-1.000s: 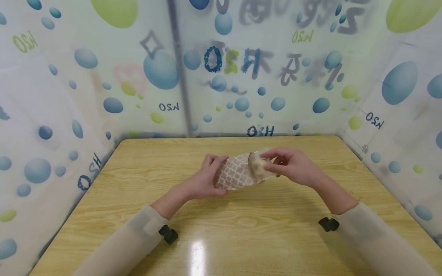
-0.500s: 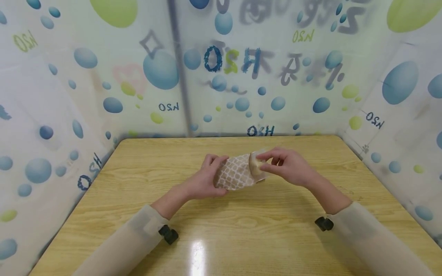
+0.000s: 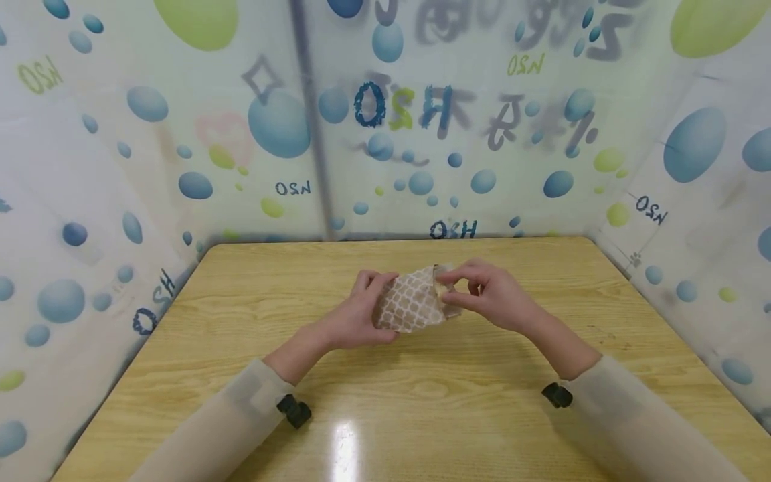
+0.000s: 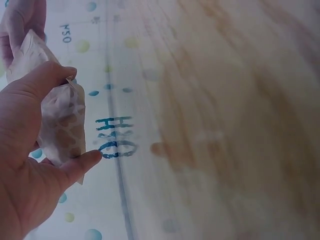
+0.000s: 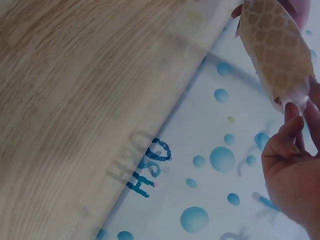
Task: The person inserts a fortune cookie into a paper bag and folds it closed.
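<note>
A beige paper bag (image 3: 409,304) with a white lattice pattern is held just above the table, tilted with its mouth toward the right. My left hand (image 3: 359,313) grips its closed end, thumb on the near side and fingers along the far side. At the mouth, my right hand (image 3: 496,294) pinches a pale packet in clear, crinkled wrapping (image 5: 297,95) between thumb and fingers. Most of that packet is hidden inside the bag and behind the fingertips. In the left wrist view, the bag (image 4: 62,120) spans between thumb and fingers.
Under both hands lies a light wood table (image 3: 385,415) with a glare spot near the front. A pale curtain (image 3: 361,174) printed with blue and green bubbles rises behind it and along both sides. Small black clips (image 3: 294,410) sit on the sleeves.
My right hand has moved left toward the bag, and the clear packet has slid deeper into the mouth, with far less of it showing. The left hand and bag have stayed in place.
</note>
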`<state>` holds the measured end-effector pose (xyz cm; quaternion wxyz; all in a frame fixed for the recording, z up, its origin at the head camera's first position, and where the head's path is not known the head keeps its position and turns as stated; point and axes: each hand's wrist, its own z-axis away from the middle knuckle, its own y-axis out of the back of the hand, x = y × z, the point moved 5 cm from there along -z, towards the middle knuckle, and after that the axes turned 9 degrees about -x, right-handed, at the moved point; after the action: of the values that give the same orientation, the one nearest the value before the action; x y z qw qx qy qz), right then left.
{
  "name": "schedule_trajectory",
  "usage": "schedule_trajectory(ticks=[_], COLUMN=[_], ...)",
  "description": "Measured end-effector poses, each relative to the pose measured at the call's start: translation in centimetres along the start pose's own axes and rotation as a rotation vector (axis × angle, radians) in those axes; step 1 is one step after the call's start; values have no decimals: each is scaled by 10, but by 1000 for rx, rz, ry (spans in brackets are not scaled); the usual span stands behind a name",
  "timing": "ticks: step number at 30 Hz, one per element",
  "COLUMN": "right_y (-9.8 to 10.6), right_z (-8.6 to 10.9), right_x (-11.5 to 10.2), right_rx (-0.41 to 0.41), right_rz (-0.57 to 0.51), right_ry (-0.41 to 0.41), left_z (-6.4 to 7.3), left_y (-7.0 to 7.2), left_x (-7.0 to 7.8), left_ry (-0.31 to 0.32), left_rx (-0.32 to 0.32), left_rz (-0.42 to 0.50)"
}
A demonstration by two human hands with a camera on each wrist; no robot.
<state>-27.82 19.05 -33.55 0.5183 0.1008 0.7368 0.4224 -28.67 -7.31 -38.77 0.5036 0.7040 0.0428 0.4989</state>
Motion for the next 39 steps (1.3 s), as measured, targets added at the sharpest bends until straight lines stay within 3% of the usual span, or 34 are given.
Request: schedule_trajectory(ticks=[6,14,23,39], right_y=[15,14,5,0], right_z=[8,13,7,7], right_x=[13,23,21,15], right_rx=[68,48,44,38], right_rz=[-11,-42,-93,-150], right_ry=[6,0,25,-15], left_z=[1,2,2,2], left_y=[2,4,3,3], left_x=[-4,-4,-1,-4], left_ry=[-4,-5,-3,-10], left_rx=[21,21,18,23], left_rz=[-5,7,26,18])
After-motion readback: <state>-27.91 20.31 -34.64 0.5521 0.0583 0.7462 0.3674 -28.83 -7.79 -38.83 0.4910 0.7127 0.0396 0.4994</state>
